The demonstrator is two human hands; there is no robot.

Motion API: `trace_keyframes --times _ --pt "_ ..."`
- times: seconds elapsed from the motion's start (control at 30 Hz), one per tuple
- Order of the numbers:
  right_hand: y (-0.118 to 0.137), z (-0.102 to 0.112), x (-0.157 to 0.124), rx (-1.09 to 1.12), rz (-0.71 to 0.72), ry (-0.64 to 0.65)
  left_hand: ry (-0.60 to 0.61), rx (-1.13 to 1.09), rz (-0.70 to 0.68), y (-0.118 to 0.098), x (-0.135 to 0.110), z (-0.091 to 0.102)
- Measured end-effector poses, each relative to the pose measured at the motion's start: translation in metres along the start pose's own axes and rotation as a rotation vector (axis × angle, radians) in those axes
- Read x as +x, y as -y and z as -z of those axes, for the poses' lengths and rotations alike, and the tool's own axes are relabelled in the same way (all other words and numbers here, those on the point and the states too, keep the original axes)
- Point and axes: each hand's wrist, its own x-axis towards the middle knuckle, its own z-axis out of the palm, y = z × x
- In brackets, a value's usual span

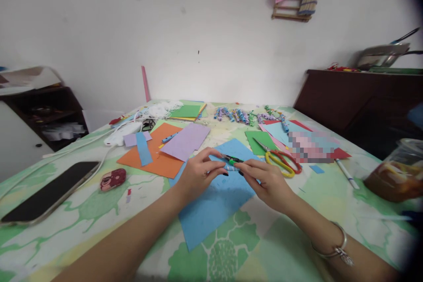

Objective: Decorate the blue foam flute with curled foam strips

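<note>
Above a sheet of blue paper (211, 207) my two hands meet near the middle of the table. My right hand (269, 180) grips a green and black craft knife (235, 161), its tip pointing left toward my other hand. The fingers of my left hand (198, 174) are closed on the left end of a small blue paper roll with white stripes (231, 168), just below the knife. Fingers partly hide the roll, and I cannot tell whether the blade touches it. Yellow and orange-handled scissors (280, 161) lie right of my right hand, partly on green paper (259, 142).
Orange paper (155, 150), purple paper (187, 141) and a phone (53, 191) lie to the left, near a red case (113, 179). Several curled paper rolls (243, 116) are at the back. A plastic container with brown contents (398, 172) stands right, beside a white pen (346, 174).
</note>
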Motion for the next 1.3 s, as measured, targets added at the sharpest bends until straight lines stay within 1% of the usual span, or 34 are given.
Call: trace_keyframes --times 0.1,0.2,0.3,0.37,0.43,0.57,0.67,0.73,0.83,0.97,1.03,1.17,1.3 --pt "0.000 -0.001 0.000 -0.004 -0.045 -0.019 0.055 0.102 -0.056 0.001 -0.001 0.000" --pt "0.001 0.000 0.001 0.022 -0.129 -0.017 0.067 0.203 -0.086 0.000 -0.002 0.001" --pt "0.002 0.000 0.002 0.049 -0.167 0.008 0.091 0.211 -0.072 -0.003 -0.002 0.001" --pt "0.001 -0.001 0.001 0.036 -0.142 0.006 0.153 0.185 -0.004 -0.005 -0.001 0.001" --pt "-0.001 -0.004 0.000 -0.013 -0.083 -0.010 0.225 0.158 0.089 -0.008 0.000 0.001" --pt "-0.006 -0.012 -0.006 -0.194 0.035 -0.020 0.311 0.128 0.247 -0.011 0.003 0.001" --pt "-0.009 -0.016 -0.009 -0.361 0.095 -0.007 0.366 0.080 0.321 -0.011 0.004 0.001" --pt "-0.009 -0.015 -0.009 -0.423 0.136 0.013 0.405 0.043 0.358 -0.011 0.005 0.001" --pt "-0.007 -0.011 -0.007 -0.439 0.186 0.046 0.464 -0.023 0.446 -0.012 0.006 -0.001" --pt "-0.008 -0.008 -0.005 -0.389 0.189 0.017 0.507 -0.115 0.551 -0.014 0.006 -0.004" --pt "-0.010 -0.008 -0.006 -0.343 0.152 -0.001 0.503 -0.093 0.518 -0.014 0.005 -0.005" --pt "-0.012 -0.009 -0.007 -0.185 0.043 0.032 0.458 0.047 0.308 -0.015 0.002 -0.005" --pt "-0.008 -0.007 -0.004 -0.071 -0.044 0.055 0.436 0.092 0.203 -0.015 0.001 -0.002"
